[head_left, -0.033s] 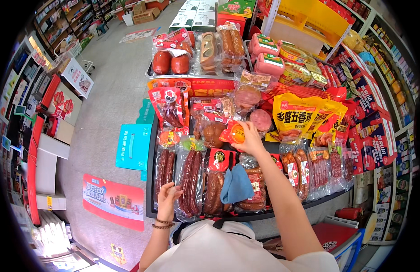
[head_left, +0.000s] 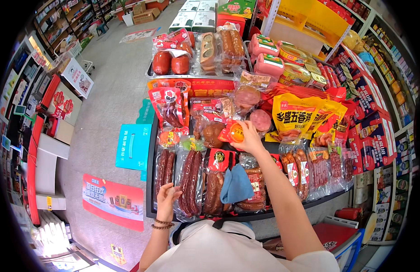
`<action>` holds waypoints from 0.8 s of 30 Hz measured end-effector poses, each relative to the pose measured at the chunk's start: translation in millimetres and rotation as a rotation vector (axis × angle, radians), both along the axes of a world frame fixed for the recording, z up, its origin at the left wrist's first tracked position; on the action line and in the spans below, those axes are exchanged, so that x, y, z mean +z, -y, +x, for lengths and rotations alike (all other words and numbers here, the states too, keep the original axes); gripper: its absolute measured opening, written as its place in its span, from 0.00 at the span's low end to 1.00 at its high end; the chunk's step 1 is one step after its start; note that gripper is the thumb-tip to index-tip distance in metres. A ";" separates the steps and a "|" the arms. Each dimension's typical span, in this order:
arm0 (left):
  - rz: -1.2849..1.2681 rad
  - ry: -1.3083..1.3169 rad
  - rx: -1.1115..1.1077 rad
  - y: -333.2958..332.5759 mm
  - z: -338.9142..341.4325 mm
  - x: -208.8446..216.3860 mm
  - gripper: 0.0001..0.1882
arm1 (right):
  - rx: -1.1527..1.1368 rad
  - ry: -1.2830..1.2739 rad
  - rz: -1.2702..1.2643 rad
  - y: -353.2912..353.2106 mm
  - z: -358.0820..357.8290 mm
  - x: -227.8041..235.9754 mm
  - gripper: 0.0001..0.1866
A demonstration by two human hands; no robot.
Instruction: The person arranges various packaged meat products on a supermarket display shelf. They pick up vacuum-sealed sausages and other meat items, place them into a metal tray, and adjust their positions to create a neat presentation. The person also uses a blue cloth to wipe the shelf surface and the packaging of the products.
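My right hand (head_left: pixel 250 138) reaches over the middle of the display and grips a small red-and-orange packet (head_left: pixel 231 133). Its fingers wrap the packet's right side, above a brown vacuum-packed piece of meat (head_left: pixel 213 132). At the front left, my left hand (head_left: pixel 167 197) is loosely curled, fingers apart, and nothing shows in it. It hovers by clear packs of dark red sausages (head_left: pixel 190 181). A folded blue cloth (head_left: pixel 238 185) lies on the front row of packs, between my arms. Right of the packet sit round pink sliced-meat packs (head_left: pixel 260 120).
Yellow pouches (head_left: pixel 292 117) stand right of my right hand. Behind are a metal tray (head_left: pixel 198 72) of vacuum-packed meats and several stacked tins (head_left: pixel 295 74). A turquoise box (head_left: pixel 133 146) is beside the display's left edge. Shelves (head_left: pixel 384 68) line the right side.
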State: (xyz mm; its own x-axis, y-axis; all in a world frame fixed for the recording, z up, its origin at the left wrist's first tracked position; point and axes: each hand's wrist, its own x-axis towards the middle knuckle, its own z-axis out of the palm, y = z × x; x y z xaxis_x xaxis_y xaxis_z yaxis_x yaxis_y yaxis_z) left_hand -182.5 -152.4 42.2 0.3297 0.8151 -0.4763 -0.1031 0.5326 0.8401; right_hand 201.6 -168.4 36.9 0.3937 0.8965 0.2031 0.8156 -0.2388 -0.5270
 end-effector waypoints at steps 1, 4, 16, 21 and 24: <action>0.003 0.005 0.004 0.2 -0.4 0.4 0.13 | 0.050 -0.012 -0.005 -4.6 2.5 1.0 0.49; 0.005 0.056 0.001 -1.0 3.3 1.9 0.14 | 0.053 -0.020 -0.005 -3.3 3.4 0.0 0.50; -0.117 0.330 -0.079 8.8 26.6 33.8 0.18 | -0.410 -0.315 0.330 60.9 66.9 -25.0 0.23; -0.136 0.341 -0.050 8.2 18.8 34.3 0.20 | -0.490 -0.458 0.185 74.4 75.5 -64.2 0.22; -0.158 0.363 -0.056 8.8 21.8 33.3 0.20 | -0.601 -0.706 0.261 53.7 83.7 -87.3 0.28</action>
